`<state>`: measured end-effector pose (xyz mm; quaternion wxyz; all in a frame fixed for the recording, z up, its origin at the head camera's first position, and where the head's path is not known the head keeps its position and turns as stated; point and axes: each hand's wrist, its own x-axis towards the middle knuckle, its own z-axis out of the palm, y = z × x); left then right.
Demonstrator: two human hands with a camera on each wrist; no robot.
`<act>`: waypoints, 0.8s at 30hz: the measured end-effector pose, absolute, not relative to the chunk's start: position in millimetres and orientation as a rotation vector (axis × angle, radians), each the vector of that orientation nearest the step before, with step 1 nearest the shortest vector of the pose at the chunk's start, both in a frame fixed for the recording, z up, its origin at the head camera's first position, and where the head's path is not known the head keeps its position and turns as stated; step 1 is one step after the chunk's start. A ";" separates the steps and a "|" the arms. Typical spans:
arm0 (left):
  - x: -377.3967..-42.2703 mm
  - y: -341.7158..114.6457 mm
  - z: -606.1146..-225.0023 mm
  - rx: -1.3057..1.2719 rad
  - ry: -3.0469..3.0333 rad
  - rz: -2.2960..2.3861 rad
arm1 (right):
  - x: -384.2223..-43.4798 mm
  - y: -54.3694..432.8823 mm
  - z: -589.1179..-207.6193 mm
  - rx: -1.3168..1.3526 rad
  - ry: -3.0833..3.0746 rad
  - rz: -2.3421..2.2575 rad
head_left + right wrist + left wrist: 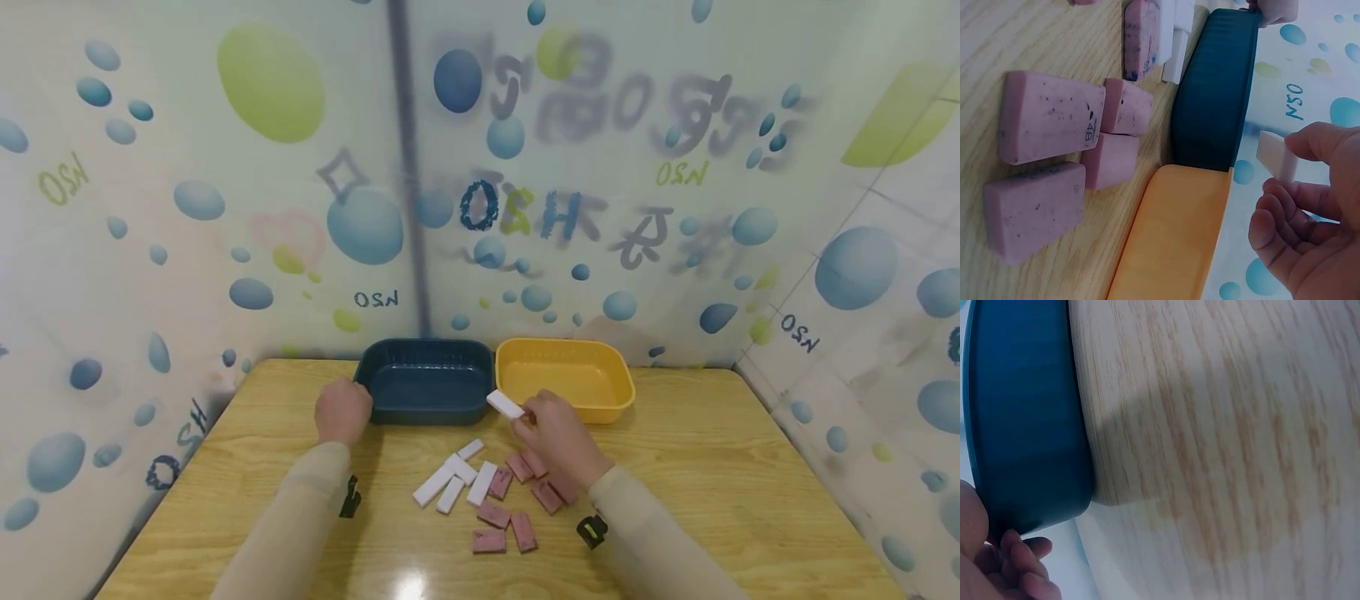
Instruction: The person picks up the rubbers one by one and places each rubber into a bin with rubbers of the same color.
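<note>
My left hand [343, 412] holds the left end of the dark blue plastic basket [431, 415]; in the left wrist view its thumb and curled fingers [1022, 559] are at the basket's corner. Between thumb and fingers, my right hand [558, 433] pinches a small white rectangular eraser [1277, 156]. In the head view this white eraser is raised near the front, where the blue basket meets the yellow basket [607, 414]. Several white erasers [435, 483] lie in a loose cluster in front of the baskets. To their right lie several pink erasers [523, 532], one marked 4B [1054, 115].
Both baskets stand side by side at the back of the wooden table [690, 467], near a wall covering [420, 167] printed with blue and green drops. Black straps with clips [592, 531] are on both wrists.
</note>
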<state>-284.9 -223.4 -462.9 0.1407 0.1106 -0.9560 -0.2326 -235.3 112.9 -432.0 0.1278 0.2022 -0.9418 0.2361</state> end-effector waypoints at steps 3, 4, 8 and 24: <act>-283.8 -222.7 -461.4 0.299 -2.768 -0.659 | -239.8 109.9 -431.5 0.563 -2.777 0.677; -283.5 -222.6 -461.1 0.299 -2.768 -0.657 | -241.4 108.8 -431.4 0.554 -2.791 0.671; -282.7 -221.7 -459.9 0.308 -2.768 -0.645 | -248.0 103.9 -431.1 0.540 -2.832 0.637; -282.8 -219.0 -457.2 0.331 -2.778 -0.670 | -267.4 90.0 -426.9 0.592 -2.838 0.614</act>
